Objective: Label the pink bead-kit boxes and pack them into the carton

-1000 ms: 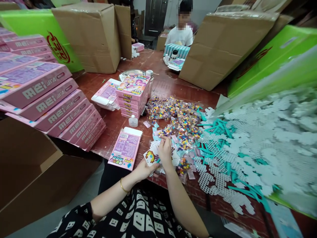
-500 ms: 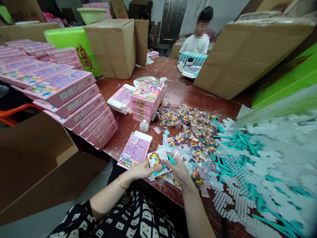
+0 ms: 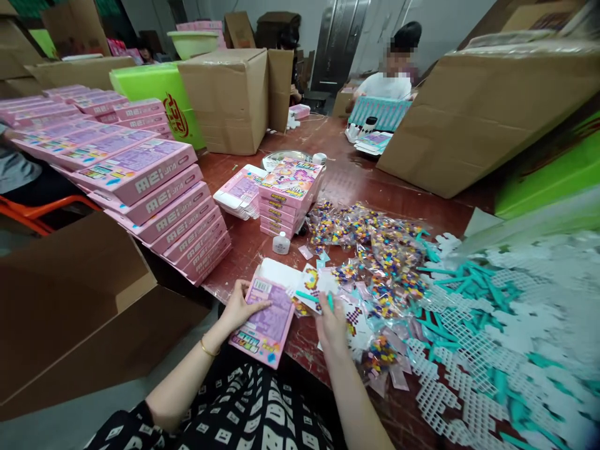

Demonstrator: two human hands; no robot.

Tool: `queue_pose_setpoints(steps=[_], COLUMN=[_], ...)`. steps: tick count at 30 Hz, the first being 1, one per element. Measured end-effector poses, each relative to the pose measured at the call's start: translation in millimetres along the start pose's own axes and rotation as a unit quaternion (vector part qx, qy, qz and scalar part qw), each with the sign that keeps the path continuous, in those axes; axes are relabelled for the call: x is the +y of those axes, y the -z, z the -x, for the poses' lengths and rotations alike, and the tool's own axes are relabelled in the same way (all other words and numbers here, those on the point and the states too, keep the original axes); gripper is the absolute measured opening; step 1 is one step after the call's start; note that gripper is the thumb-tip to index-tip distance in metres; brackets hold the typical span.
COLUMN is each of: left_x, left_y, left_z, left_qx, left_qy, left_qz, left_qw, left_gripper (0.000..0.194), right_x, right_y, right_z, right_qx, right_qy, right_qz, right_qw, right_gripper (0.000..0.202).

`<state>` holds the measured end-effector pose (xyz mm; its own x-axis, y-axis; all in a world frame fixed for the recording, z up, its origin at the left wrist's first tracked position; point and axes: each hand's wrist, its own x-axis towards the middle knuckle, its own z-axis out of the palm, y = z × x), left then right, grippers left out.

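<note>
My left hand (image 3: 241, 307) grips the left side of a pink and purple box (image 3: 267, 325), its thumb on the printed face and the white flap at its far end open. Just right of the box, my right hand (image 3: 332, 322) holds a printed pattern card (image 3: 311, 279) together with teal tools (image 3: 307, 296). The card's left edge is close to the box's open end. More pattern cards (image 3: 357, 325) lie beside my right hand, and clear bags of coloured beads (image 3: 387, 275) are spread beyond it.
Finished-looking pink boxes (image 3: 164, 169) are stacked at the left above an open carton (image 3: 84, 312). A smaller box stack (image 3: 281, 206) and a white bottle (image 3: 281, 244) stand ahead. White grid plates (image 3: 440, 400) and teal pieces (image 3: 482, 284) cover the right. A person (image 3: 387, 84) sits across the table.
My left hand has let go of the card and taken hold of the pink box, now nearer to me and tilted. My right hand keeps the card and teal tools. The view has shifted slightly left.
</note>
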<state>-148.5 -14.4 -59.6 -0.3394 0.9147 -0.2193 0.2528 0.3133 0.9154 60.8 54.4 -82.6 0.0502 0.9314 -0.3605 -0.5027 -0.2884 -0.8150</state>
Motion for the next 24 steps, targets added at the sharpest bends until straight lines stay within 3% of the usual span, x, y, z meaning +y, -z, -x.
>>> queue_pose_setpoints(steps=[4,7,11,13,16,18,22,24], left_x=[17,30,38,40,42,44,50,51], left_y=[-0.4,-5.7,-14.3,-18.4,-26.0,-32.3,-44.2,-48.5], left_z=[24,30,33,34,37,40,47,50], left_qx=[-0.046,-0.083,-0.136,-0.168,-0.177,-0.154,-0.137,-0.145], left_qy=[-0.083,-0.123,-0.093,-0.08,-0.083,-0.074,-0.012,0.001], left_qz=[-0.002,-0.04,0.03,0.048,0.039,0.047,0.145,0.171], left_qw=[0.995,0.988,0.986,0.981,0.98,0.984,0.98,0.975], left_gripper=[0.071,0.05,0.056,0.062,0.064,0.062,0.06,0.061], right_x=[-48,-74,-88,-93,-101,-104,-104,-104], right_y=[13,11,13,16,20,20,17,16], right_z=[24,36,37,34,33,37,47,49], right_qx=[0.072,0.023,-0.039,-0.088,-0.275,-0.347,-0.262,-0.283], right_qy=[0.182,0.293,0.348,0.343,0.273,0.261,0.409,0.435], right_qz=[0.072,0.209,0.303,0.344,0.445,0.496,0.537,0.568], right_qw=[0.978,0.933,0.886,0.87,0.807,0.752,0.69,0.638], right_gripper=[0.049,0.054,0.053,0.05,0.037,0.035,0.038,0.03])
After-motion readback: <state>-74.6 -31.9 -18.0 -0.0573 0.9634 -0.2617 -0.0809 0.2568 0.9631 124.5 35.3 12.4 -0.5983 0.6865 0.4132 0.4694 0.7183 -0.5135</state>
